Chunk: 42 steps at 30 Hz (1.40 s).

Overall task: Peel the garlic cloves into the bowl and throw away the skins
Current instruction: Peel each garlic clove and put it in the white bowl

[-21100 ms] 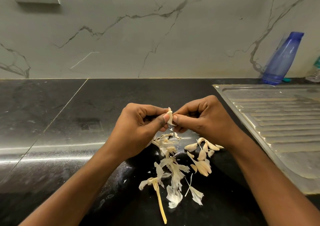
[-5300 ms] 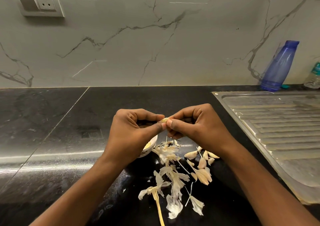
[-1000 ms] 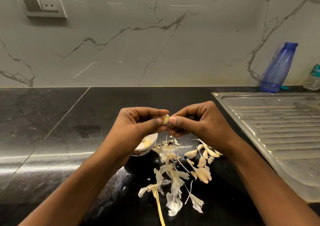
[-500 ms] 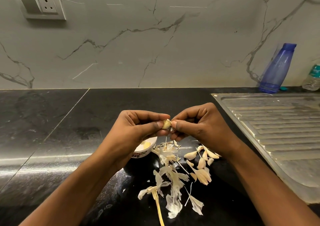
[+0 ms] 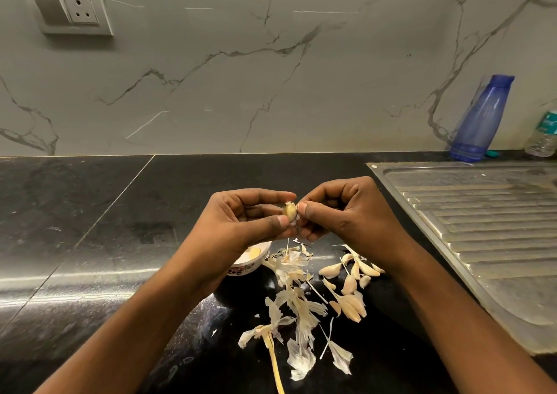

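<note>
A yellowish garlic clove (image 5: 290, 212) is held above the black counter between both hands. My left hand (image 5: 241, 224) pinches it with thumb and fingers. My right hand (image 5: 343, 212) pinches skin at the clove's right side. Below my left hand a small white bowl (image 5: 251, 262) with a flowered rim shows a peeled clove inside; my wrist hides most of it. Several unpeeled cloves (image 5: 349, 285) lie to the right of a scatter of papery skins (image 5: 295, 312) and a dry stalk (image 5: 272, 354).
A steel sink drainboard (image 5: 482, 227) fills the right side of the black counter (image 5: 90, 227). A blue bottle (image 5: 482, 119) and a clear bottle (image 5: 542, 135) stand at the back right by the marble wall. A switch and socket plate (image 5: 66, 7) sits top left.
The clove has turned between my fingertips, and its bare yellow side now shows more. Both hands have stayed in the same spot above the skins.
</note>
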### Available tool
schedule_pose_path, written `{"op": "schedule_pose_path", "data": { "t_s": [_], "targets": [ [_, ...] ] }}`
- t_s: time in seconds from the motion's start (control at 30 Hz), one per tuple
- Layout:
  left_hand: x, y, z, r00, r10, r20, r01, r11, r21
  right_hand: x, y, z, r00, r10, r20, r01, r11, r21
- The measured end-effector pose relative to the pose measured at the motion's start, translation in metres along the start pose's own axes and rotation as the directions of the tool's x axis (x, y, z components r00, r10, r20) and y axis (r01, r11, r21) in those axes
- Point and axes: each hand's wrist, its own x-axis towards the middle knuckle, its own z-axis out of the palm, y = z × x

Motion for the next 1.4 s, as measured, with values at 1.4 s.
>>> {"op": "schedule_pose_path", "data": {
  "t_s": [1.4],
  "targets": [
    [0.001,-0.001,0.003,0.983,0.136,-0.124,-0.123,0.987,0.106,-0.001,-0.001,-0.001,1.000,0.002,0.024,-0.001,0.999,-0.035]
  ]
}}
